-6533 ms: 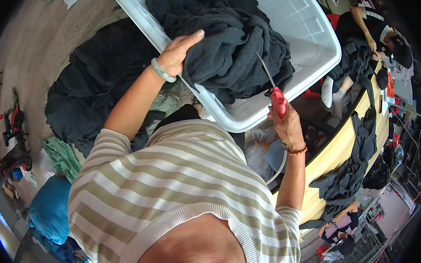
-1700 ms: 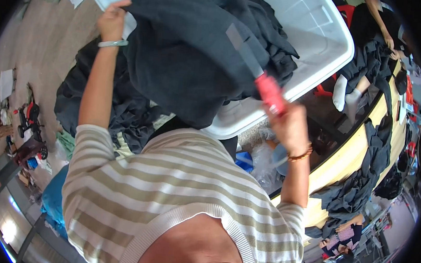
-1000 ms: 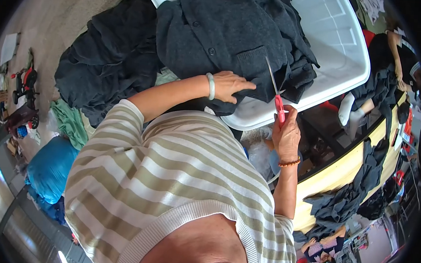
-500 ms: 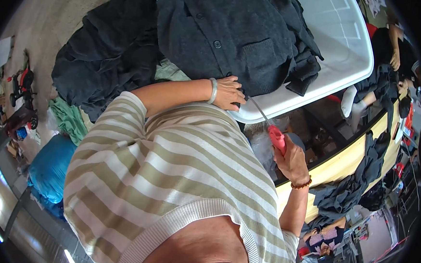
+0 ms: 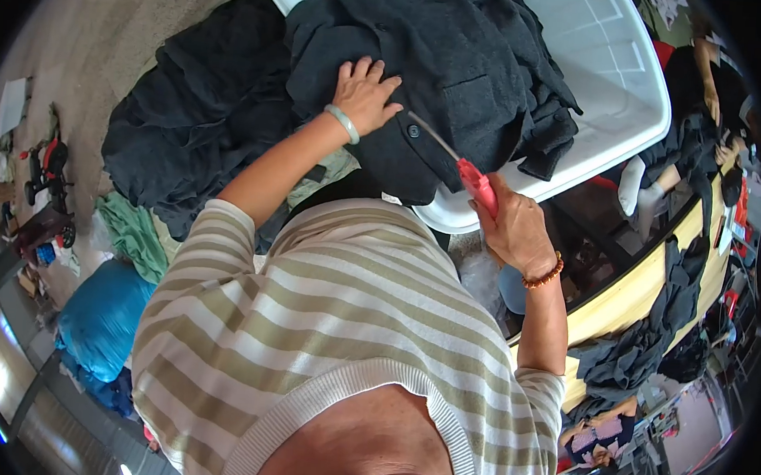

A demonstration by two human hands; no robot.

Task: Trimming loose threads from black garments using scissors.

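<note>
A dark charcoal button-front cardigan (image 5: 474,56) with a patch pocket lies over the white plastic tub (image 5: 663,107). My left hand (image 5: 367,97) rests on its front, fingers spread on the cloth. In my right hand (image 5: 519,227) is a red-handled tool (image 5: 477,188) with a thin straight metal shaft. The fingers are wrapped round the handle, and the shaft points up and left over the cardigan. Its tip is close to my left thumb, just above a dark button (image 5: 414,131). Whether the tip touches the cloth I cannot tell.
A heap of dark garments (image 5: 205,114) lies left of the tub, with green cloth (image 5: 132,235) and a blue bundle (image 5: 105,316) nearer. At the right, a pale wooden table (image 5: 629,296) carries dark clothes. Other people sit at the far right and lower right.
My left hand has moved up and left from the cardigan's lower edge onto its front. My right hand has brought the tool up and left over the cloth. The cardigan's folds have shifted.
</note>
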